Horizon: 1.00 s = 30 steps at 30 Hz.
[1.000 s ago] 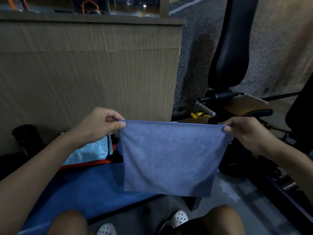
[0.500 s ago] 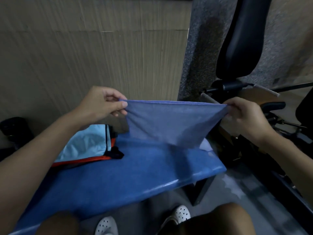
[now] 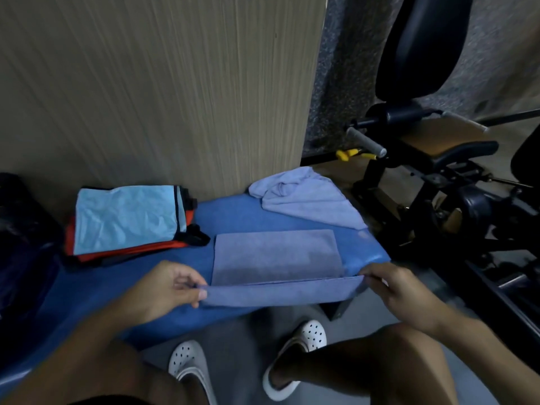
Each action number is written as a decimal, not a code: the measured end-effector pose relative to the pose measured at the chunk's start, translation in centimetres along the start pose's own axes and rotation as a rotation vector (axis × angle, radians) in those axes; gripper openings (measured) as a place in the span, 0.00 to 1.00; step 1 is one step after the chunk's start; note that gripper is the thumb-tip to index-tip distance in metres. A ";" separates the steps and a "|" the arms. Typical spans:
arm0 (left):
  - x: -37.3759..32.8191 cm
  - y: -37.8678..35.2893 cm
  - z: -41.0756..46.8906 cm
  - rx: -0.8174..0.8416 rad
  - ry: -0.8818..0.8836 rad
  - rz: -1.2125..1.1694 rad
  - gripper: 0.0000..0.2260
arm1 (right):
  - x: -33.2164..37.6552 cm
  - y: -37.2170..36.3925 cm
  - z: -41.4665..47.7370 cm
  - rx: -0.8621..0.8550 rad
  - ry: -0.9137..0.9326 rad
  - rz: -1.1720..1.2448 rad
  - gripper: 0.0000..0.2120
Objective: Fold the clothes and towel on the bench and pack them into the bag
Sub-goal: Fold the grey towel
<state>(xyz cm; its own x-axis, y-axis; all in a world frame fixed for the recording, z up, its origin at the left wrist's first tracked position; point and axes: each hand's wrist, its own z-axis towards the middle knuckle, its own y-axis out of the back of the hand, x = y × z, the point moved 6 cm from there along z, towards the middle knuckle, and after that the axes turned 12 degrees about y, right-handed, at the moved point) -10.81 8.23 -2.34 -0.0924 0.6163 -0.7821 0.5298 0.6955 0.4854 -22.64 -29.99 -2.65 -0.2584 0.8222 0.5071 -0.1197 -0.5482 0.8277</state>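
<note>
A blue-grey towel (image 3: 277,255) lies half on the blue bench (image 3: 117,282), its far part flat on the padding and its near edge lifted. My left hand (image 3: 166,290) pinches the near left corner. My right hand (image 3: 391,287) pinches the near right corner, beyond the bench end. A second, crumpled pale blue cloth (image 3: 306,197) sits at the far right of the bench. A folded stack, light blue on top of red and black clothes (image 3: 128,217), rests at the back left. A dark bag (image 3: 26,229) shows at the left edge.
A wood-grain panel (image 3: 163,92) rises right behind the bench. Black gym equipment (image 3: 423,176) with a padded seat and yellow pin stands to the right. My knees and white clogs (image 3: 295,352) are on the grey floor below the bench edge.
The towel was held up in the air, stretched between both hands. It has come down onto the bench, and both hands have lowered toward me while keeping its corners.
</note>
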 end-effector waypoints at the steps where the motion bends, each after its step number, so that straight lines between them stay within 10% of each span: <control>1: -0.2 0.2 0.3 -0.012 -0.014 0.000 0.08 | -0.1 0.0 0.3 -0.010 -0.016 -0.001 0.08; 14: -2.0 1.8 11.5 -0.571 -0.222 0.463 0.08 | -6.5 -3.8 10.1 -0.433 -0.304 0.218 0.07; 30: -0.3 0.4 16.1 -0.679 -0.236 0.733 0.11 | -9.1 -5.7 11.8 -0.406 -0.369 0.007 0.04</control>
<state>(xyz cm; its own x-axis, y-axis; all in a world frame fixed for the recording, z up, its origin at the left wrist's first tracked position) 2.98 2.38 -8.18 0.2693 0.9363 -0.2256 -0.2063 0.2849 0.9361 -8.26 -32.53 -9.16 0.0837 0.7774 0.6234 -0.4986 -0.5090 0.7017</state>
